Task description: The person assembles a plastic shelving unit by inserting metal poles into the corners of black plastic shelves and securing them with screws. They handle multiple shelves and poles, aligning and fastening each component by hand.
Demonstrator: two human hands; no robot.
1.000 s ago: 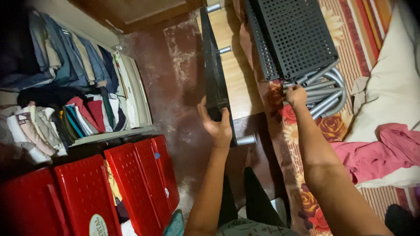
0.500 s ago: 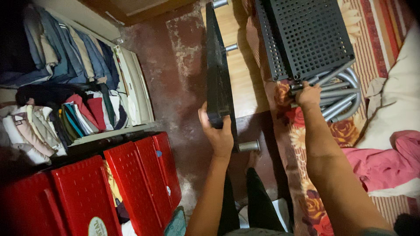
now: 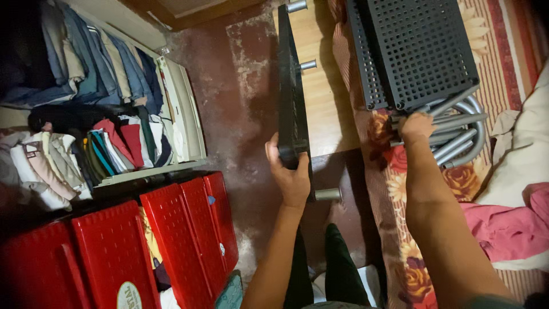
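Head view: left hand point(image 3: 291, 171) clamped around edge of black panel point(image 3: 293, 109), fingers wrapped over its near end, panel standing on edge and running away from the person above the floor point(image 3: 246, 114). Short grey pegs point(image 3: 327, 194) stick out of the panel's right side, one just beside the left hand. Right hand point(image 3: 416, 127) closed on a bundle of grey metal tubes point(image 3: 460, 134), which lie on the floral bed cover point(image 3: 394, 171). Black perforated shelf panels point(image 3: 420, 51) touch the tubes from above, also on the bed. Wooden board point(image 3: 320, 103) sits between black panel and bed. Pink cloth point(image 3: 509, 223) lies right of the right forearm. Red plastic drawers point(image 3: 171, 229) lower left; open shelf of folded clothes point(image 3: 86, 131) beyond them.
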